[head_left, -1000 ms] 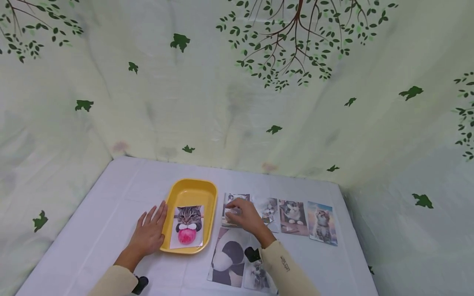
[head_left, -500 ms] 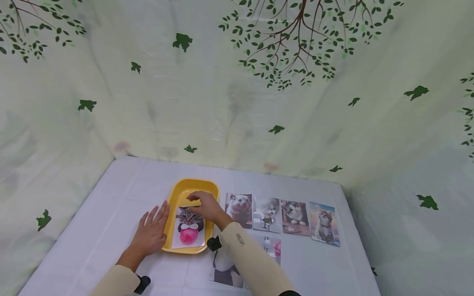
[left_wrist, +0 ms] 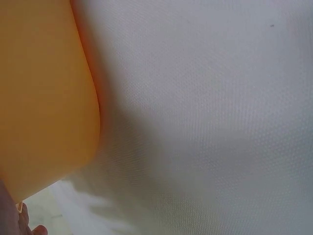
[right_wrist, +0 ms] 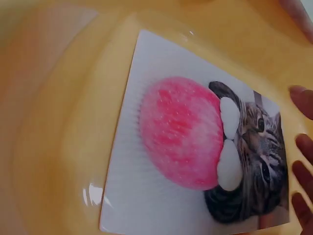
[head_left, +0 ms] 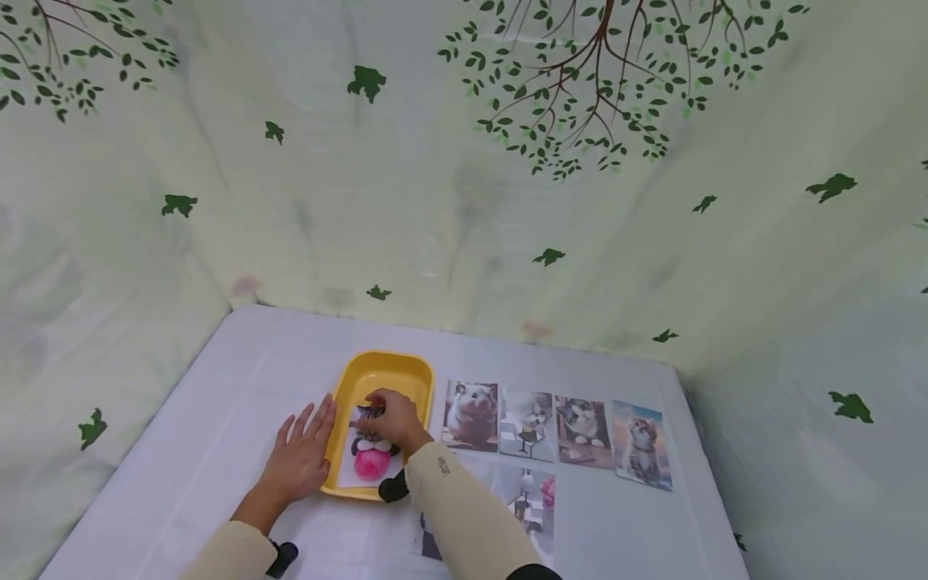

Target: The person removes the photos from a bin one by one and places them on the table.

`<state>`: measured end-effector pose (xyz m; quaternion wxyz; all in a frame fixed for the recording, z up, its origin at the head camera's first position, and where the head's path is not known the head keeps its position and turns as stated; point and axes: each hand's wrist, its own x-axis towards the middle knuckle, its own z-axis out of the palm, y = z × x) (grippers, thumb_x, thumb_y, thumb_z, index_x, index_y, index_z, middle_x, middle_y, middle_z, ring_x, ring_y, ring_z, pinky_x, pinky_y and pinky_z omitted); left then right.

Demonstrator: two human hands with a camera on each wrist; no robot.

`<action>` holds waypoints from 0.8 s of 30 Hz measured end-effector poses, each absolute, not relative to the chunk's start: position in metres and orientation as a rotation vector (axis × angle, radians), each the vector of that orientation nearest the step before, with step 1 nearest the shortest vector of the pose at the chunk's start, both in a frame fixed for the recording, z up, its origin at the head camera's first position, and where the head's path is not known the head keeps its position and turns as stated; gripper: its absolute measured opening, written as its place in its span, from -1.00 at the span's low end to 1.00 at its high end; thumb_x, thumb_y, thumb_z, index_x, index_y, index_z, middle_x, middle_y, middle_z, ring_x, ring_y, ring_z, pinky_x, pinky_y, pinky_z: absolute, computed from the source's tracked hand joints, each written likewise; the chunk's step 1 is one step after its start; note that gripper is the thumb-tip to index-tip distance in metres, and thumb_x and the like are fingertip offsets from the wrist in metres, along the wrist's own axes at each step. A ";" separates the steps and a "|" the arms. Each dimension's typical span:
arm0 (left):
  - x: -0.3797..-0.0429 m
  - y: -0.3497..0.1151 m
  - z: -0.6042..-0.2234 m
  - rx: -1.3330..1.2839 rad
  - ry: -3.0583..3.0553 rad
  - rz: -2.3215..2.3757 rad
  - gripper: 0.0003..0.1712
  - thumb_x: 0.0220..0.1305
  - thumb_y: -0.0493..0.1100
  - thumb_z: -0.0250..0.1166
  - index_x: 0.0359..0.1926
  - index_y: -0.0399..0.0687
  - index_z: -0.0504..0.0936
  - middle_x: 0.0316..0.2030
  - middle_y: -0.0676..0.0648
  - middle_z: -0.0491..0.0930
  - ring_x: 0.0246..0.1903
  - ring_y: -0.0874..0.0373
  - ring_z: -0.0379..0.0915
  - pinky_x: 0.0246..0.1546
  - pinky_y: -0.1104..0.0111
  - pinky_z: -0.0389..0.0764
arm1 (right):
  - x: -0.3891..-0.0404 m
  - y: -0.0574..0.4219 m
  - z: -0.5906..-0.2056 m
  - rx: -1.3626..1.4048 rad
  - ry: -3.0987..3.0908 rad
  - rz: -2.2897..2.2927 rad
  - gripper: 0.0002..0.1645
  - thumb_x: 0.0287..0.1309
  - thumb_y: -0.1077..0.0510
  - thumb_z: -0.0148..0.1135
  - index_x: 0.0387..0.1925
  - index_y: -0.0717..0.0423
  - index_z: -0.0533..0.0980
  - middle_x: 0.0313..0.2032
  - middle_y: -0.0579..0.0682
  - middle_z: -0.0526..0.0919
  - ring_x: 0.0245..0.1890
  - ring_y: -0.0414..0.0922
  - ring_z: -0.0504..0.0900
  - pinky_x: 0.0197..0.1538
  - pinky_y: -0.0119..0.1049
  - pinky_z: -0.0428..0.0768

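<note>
A yellow tray [head_left: 384, 366] stands on the white-covered table, with a picture card [head_left: 371, 466] in its near half. The card shows a tabby cat's face and a pink ball, plain in the right wrist view too [right_wrist: 181, 132]. My left hand [head_left: 296, 459] rests against the tray's left side with its fingers straight. Over the card's far end is my right hand [head_left: 395, 419], loosely bent. In the right wrist view its fingertips [right_wrist: 303, 178] are spread just beside the card's far edge, and nothing shows between them.
Right of the tray lies a row of picture cards: a hamster-like animal [head_left: 471, 415], a greyish scene [head_left: 528, 423], a cat [head_left: 582, 431] and a kitten [head_left: 643, 443]. Nearer, another card [head_left: 540, 503] and a card corner [head_left: 428, 538] are partly covered by my right sleeve [head_left: 471, 507].
My right hand has moved left from the hamster-like animal's card to the tray, then down toward the cat card's far end. My left hand stays by the tray.
</note>
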<state>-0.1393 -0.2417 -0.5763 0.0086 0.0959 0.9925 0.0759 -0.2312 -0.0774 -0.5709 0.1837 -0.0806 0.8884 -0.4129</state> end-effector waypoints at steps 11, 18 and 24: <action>-0.138 -0.243 -0.577 0.306 3.108 0.252 -0.07 0.09 -0.17 0.17 0.44 -0.37 0.00 0.47 -0.25 -0.06 0.40 -0.27 -0.16 0.34 -0.19 -0.10 | -0.235 -0.080 -0.576 -0.078 2.629 -1.069 -0.43 -0.08 -0.06 0.49 0.04 -0.08 0.59 0.00 -0.16 0.60 -0.02 -0.13 0.40 0.24 -0.15 0.22; -0.138 -0.242 -0.578 0.297 3.125 0.225 -0.07 0.08 -0.17 0.17 0.44 -0.35 0.00 0.46 -0.25 -0.04 0.39 -0.28 -0.13 0.34 -0.20 -0.06 | -0.235 -0.082 -0.579 0.006 2.591 -1.071 -0.40 -0.10 -0.04 0.51 0.05 -0.06 0.57 -0.17 -0.19 0.62 -0.09 -0.11 0.38 0.27 -0.08 0.14; -0.138 -0.243 -0.579 0.307 3.129 0.204 -0.08 0.09 -0.15 0.17 0.44 -0.35 0.01 0.46 -0.25 -0.05 0.39 -0.27 -0.13 0.34 -0.20 -0.06 | -0.234 -0.084 -0.580 0.067 2.532 -1.147 -0.46 -0.14 -0.01 0.54 -0.04 -0.10 0.59 -0.33 -0.23 0.57 -0.15 -0.12 0.36 0.16 -0.08 0.23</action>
